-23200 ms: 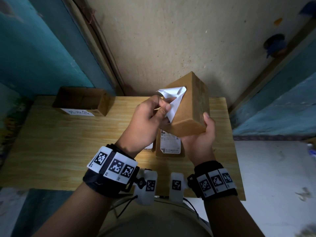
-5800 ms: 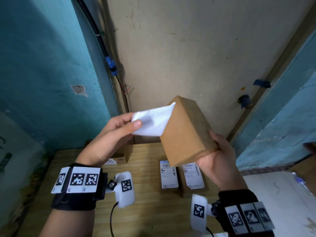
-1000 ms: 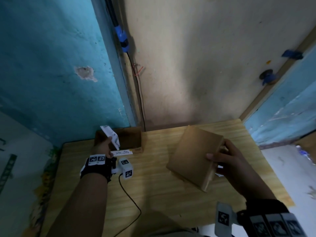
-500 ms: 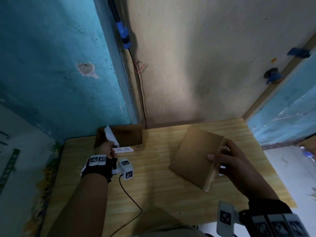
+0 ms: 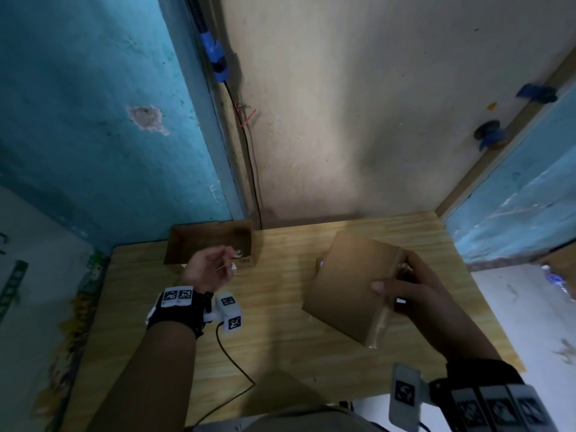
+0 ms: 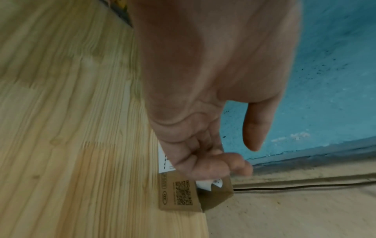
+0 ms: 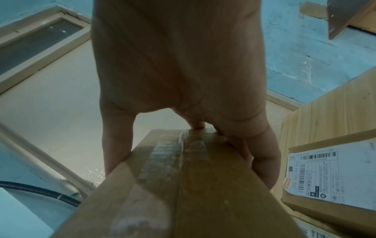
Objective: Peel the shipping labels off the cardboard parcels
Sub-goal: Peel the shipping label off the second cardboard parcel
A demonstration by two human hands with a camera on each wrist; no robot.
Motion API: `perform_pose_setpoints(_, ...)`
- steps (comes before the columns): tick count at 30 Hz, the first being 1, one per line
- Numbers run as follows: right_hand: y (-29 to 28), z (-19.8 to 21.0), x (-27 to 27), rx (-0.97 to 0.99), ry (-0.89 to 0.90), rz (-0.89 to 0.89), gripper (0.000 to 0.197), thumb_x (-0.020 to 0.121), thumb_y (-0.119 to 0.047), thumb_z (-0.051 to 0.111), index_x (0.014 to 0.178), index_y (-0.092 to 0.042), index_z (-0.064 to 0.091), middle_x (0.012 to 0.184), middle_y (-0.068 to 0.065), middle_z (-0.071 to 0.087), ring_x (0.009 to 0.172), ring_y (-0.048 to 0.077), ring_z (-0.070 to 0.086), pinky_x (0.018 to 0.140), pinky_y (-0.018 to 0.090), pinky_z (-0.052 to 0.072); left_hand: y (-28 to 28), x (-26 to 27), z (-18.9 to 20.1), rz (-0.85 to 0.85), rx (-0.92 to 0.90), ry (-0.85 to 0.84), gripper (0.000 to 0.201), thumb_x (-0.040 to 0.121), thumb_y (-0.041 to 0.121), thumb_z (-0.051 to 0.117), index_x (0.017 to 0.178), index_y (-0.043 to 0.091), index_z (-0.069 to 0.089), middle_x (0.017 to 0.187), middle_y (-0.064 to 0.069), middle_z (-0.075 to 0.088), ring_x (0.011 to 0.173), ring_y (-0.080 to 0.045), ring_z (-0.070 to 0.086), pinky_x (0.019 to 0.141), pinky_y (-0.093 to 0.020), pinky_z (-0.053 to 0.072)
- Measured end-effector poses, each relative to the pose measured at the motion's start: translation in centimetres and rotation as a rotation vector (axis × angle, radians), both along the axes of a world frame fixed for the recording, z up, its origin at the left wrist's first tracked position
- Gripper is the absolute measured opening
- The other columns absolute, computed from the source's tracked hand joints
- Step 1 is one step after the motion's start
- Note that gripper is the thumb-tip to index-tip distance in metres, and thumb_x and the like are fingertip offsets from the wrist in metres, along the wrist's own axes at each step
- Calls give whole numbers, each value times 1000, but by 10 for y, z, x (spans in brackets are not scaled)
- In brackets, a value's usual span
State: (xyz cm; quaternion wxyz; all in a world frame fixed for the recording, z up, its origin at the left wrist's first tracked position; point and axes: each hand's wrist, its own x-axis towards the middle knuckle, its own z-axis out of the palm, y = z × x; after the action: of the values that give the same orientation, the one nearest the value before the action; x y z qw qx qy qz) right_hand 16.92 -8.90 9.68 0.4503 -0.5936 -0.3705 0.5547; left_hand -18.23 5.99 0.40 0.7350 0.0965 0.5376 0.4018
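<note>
My right hand (image 5: 405,291) grips a plain brown cardboard parcel (image 5: 352,288), tilted above the wooden table (image 5: 280,347). In the right wrist view the thumb and fingers (image 7: 262,164) clamp its taped edge (image 7: 183,177). My left hand (image 5: 212,266) hovers at the front wall of an open cardboard box (image 5: 212,241) at the table's far left. Its fingers (image 6: 213,164) are loosely curled and hold nothing. A peeled white label (image 6: 207,183) lies inside that box. Two more parcels lie beside my right hand, the nearer with its shipping label (image 7: 333,177) on.
The table stands in a corner, with a teal wall (image 5: 93,120) on the left and a beige wall (image 5: 343,120) behind. A black cable (image 5: 230,360) trails from my left wrist across the tabletop. The table's right edge (image 5: 486,307) drops to a pale floor.
My left hand has let the peeled label go into the open box and drawn back slightly with nothing in it. My right hand still holds the parcel in about the same place.
</note>
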Motion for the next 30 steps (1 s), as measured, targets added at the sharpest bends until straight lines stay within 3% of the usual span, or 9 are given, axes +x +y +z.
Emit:
perform_pose_setpoints(3,-3,3,6,12,-13,4,79,51,-41,86,126,-34,63,122,0,71,108,24,72,79,42,61,-2,3,-6,166,47,-60,13,91,12,55,99,7,65,82,-3,66,70,-13,56,66,-24,46)
perform_pose_setpoints(7,-6,3,13,20,-3,15,77,55,-38,86,128,-33,62,124,-1,69,108,21,72,79,41,61,1,-2,-8,422,186,-26,30,93,3,49,82,19,71,74,5,67,64,-10,56,55,-21,49)
perform_pose_setpoints(9,-6,3,14,17,13,23,75,58,-34,85,129,-33,62,125,-2,70,108,19,72,79,39,61,1,-4,-1,441,230,-1,37,93,2,50,72,21,73,77,3,67,64,-10,55,55,-21,48)
perform_pose_setpoints(14,-1,4,11,-2,30,103,71,66,-36,83,133,-37,59,128,-7,68,114,19,69,85,42,61,-10,19,33,-40,354,202,18,93,0,53,100,10,66,93,-6,70,68,-15,63,58,-25,52)
perform_pose_setpoints(18,8,0,10,-38,47,147,80,65,-43,86,138,-37,55,138,-1,61,121,25,66,84,41,61,-19,37,68,-329,463,346,25,93,-1,55,111,10,68,111,-11,72,94,-24,69,81,-33,53)
perform_pose_setpoints(21,14,0,7,-33,125,135,72,67,-33,88,134,-40,61,140,5,59,122,29,65,85,39,58,-28,50,87,-518,528,424,29,93,10,59,121,15,65,119,-4,71,111,-24,67,98,-41,49)
perform_pose_setpoints(24,21,-4,0,-49,249,152,71,73,-17,85,138,-33,60,134,6,69,120,27,69,88,39,55,-42,72,98,-715,510,369,46,89,33,65,134,25,57,127,1,67,118,-20,63,105,-47,46)
perform_pose_setpoints(28,31,-15,-4,-59,424,181,72,81,-18,80,148,-25,52,143,8,64,133,30,61,107,47,47,-54,95,92,-839,380,351,83,67,59,80,141,52,42,145,-4,48,131,-32,47,112,-62,31)
perform_pose_setpoints(30,37,-20,-1,-52,418,177,74,84,-19,81,151,-23,50,146,8,63,137,28,58,115,48,41,-52,100,82,-835,342,298,91,61,59,86,141,48,44,144,-1,53,132,-27,50,110,-55,40)
